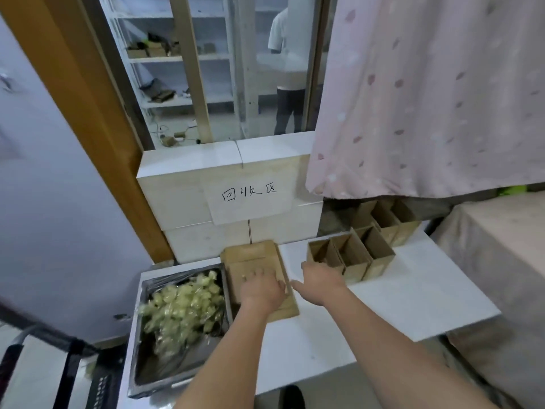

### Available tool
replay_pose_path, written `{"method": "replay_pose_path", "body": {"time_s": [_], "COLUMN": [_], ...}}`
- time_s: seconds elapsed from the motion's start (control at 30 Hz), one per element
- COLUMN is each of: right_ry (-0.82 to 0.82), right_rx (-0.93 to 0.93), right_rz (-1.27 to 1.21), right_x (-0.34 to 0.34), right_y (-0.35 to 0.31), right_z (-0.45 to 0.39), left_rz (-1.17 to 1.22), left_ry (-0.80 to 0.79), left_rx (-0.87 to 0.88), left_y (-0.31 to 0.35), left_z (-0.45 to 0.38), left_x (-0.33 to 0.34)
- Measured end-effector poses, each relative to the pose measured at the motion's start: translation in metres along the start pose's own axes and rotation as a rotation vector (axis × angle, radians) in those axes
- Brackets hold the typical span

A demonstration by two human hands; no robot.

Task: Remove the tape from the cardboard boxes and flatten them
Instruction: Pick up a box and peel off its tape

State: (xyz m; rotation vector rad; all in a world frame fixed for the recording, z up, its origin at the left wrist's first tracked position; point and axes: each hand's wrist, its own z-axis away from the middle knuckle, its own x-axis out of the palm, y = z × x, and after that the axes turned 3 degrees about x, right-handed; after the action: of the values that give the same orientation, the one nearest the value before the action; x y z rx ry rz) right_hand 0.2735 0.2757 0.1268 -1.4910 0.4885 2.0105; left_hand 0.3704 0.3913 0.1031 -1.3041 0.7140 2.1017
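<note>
My left hand lies palm down, fingers spread, pressing the flattened cardboard stack at the frame's centre, just right of the metal tray of crumpled tape. My right hand hovers beside it, fingers relaxed and holding nothing, reaching toward the upright open boxes right of centre. Both forearms stretch forward from the bottom edge over the white table.

A white table is being backed by a tiled ledge; a pink curtain is hanging at right, and white shelving is being seen through the window.
</note>
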Motion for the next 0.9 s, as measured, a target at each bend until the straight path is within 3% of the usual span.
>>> {"method": "replay_pose_path", "body": {"time_s": [0.53,0.9], "right_ry": [0.067,0.041], "right_rx": [0.215,0.232], "right_rz": [-0.105,-0.141], "right_x": [0.002,0.010], "right_y": [0.119,0.262], "right_z": [0.090,0.088], "left_rz": [-0.124,-0.144], "left_ry": [0.023,-0.008], "left_rx": [0.226,0.226], "left_y": [0.134,0.267], "left_z": [0.048,0.025], "left_x": [0.012,0.032]}}
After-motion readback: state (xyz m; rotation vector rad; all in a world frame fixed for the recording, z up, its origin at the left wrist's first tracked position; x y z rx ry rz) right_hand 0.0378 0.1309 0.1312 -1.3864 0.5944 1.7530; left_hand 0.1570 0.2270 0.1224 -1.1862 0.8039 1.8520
